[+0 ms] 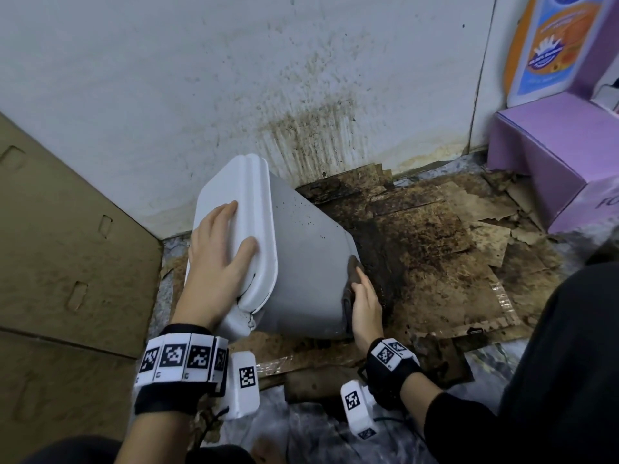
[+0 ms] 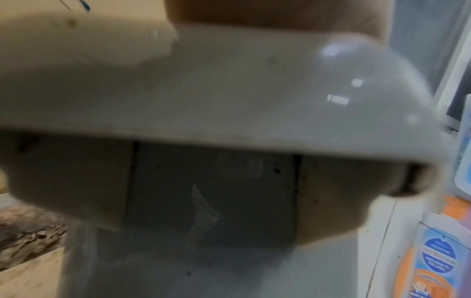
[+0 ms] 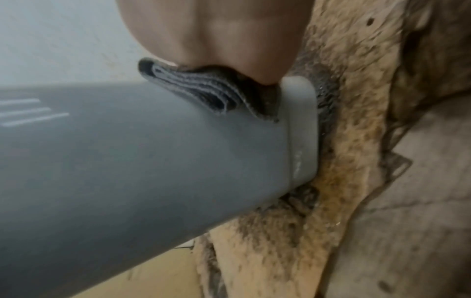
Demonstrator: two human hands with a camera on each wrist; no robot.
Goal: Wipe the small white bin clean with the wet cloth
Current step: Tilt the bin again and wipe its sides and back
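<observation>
Head view: my left hand [image 1: 217, 259] lies flat, fingers spread, on the lid [image 1: 241, 182] of the small white bin [image 1: 301, 256]. The bin is tipped on soiled floor cardboard [image 1: 452, 262], its long axis running from the lid at upper left to the base at lower right. My right hand [image 1: 365, 306] presses the folded wet cloth [image 1: 353, 272] against its side near the base. The plastic looks light and stiff, probably slippery when wet, and is best steadied at the lid

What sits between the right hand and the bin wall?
The folded dark cloth, pressed against the bin near its base; clearest in the right wrist view.
</observation>
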